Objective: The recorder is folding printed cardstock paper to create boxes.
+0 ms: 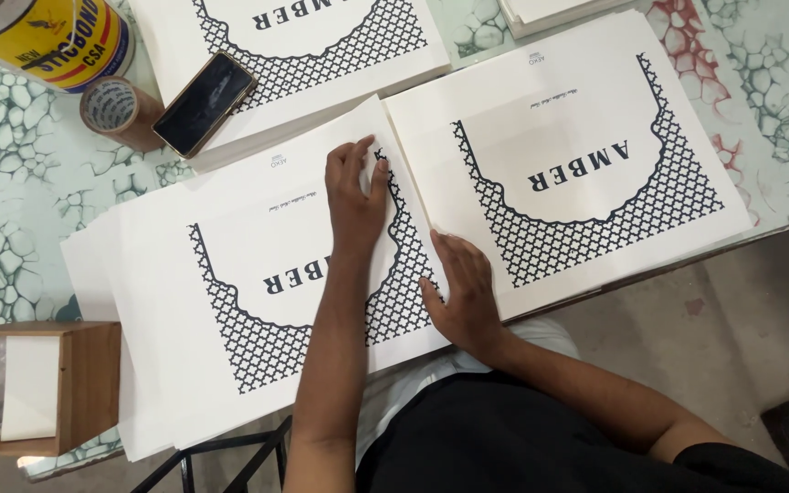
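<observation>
Head view, looking down on a marbled table (pixel 29 164) covered with stacks of printed white sheets. Left hand (pixel 356 187) lies flat on the near stack (pixel 230 301), fingers together and extended, fingertips at the top sheet's upper right edge; it presses rather than pinches. Right hand (pixel 463 292) rests palm-down just right of the left forearm, at the seam where the near stack meets the right stack (pixel 577 155); its fingers are loosely spread, and whether the fingertips hook under a sheet edge cannot be told. Both forearms cover part of the lattice print and lettering on the near stack. Beyond the left fingertips lies a third stack (pixel 303 46), cut off by the upper frame edge, with a dark phone (pixel 205 102) lying on its corner. Left of the phone stand a tape roll (pixel 116 110) and a yellow can (pixel 57 36), the can partly out of frame. A fourth pile at upper right is barely visible. Well left of the hands, a wooden box (pixel 84 383) holds a white card; its left side is cropped.
</observation>
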